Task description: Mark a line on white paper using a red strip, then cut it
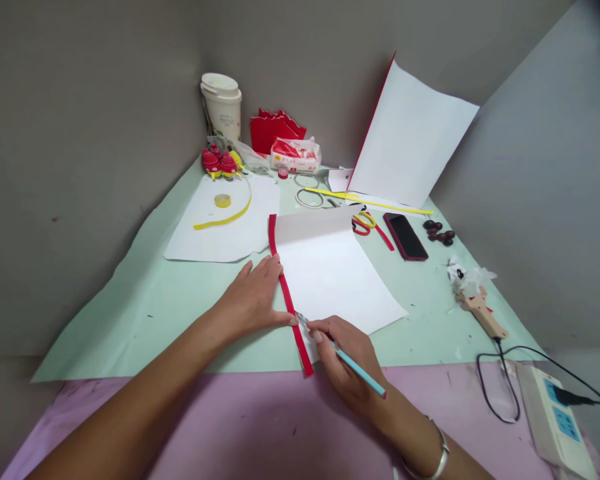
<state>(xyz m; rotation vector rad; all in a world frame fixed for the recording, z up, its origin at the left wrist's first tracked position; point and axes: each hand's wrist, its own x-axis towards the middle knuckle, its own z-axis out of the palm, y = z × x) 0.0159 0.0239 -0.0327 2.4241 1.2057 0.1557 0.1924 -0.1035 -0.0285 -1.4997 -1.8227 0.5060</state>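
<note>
A white sheet of paper [330, 280] lies on the pale green cover, its far part bent upward. Along its left edge runs a narrow red strip [286, 287]. My left hand [253, 297] presses on this strip, fingertips higher up and thumb lower down, spread apart. In my right hand [345, 353] is a slim pen-shaped tool [360, 373] with a light blue shaft and a silvery tip, gripped like a pen. Its tip touches or nearly touches the strip's right edge beside my left thumb. The exact kind of tip is too small to tell.
Scissors [364, 220] and a phone [405, 236] lie to the right. Farther right is a glue gun [483, 313], its cable running to a power strip [555, 420]. A folded card [410, 133] stands behind. Back left are yellow tape [223, 201] and a cup [223, 107].
</note>
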